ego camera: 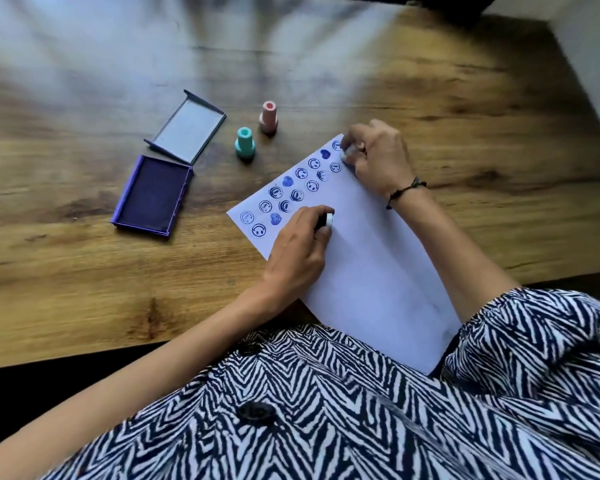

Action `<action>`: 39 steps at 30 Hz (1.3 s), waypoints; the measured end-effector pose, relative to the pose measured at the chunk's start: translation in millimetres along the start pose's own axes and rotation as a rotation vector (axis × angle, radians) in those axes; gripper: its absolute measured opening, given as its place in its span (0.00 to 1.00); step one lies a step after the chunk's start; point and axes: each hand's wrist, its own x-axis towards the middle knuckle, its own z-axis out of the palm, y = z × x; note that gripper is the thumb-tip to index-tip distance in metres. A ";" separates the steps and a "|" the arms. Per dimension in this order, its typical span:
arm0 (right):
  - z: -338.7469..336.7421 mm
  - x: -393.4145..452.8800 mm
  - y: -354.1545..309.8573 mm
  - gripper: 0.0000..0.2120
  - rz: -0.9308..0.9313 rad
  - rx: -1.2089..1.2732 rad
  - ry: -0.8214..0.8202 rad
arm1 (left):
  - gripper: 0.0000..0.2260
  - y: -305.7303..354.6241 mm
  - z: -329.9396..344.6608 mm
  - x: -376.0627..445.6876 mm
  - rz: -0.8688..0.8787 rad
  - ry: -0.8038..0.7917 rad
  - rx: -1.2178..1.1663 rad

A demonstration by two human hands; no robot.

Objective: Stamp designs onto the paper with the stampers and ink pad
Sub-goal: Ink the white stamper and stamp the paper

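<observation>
A white paper (371, 258) lies tilted on the wooden table, with two rows of blue stamped faces and hearts (291, 192) along its far edge. My left hand (298, 251) rests on the paper, shut on a small black and white stamper (327, 220) lying sideways in my fingers. My right hand (378, 157) is at the paper's far corner, fingers closed on a small whitish stamper (349, 152) that is mostly hidden. The open purple ink pad (151, 199) sits to the left, its lid (187, 129) beside it.
A teal stamper (245, 143) and a pink stamper (268, 117) stand upright between the lid and the paper. The table's near edge (84, 355) runs in front of my patterned shirt. A wall corner (589, 46) sits at far right.
</observation>
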 end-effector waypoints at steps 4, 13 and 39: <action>-19.0 -15.0 11.3 0.05 0.261 0.510 0.247 | 0.12 1.3 -1.3 0.8 -0.014 0.014 -0.011; -22.1 -68.1 -12.6 0.08 0.443 1.057 0.102 | 0.09 1.7 -8.2 4.6 -0.182 -0.027 -0.397; 0.5 -59.5 -90.7 0.05 0.098 0.843 -0.013 | 0.03 5.4 -60.6 20.2 -0.294 0.205 -0.730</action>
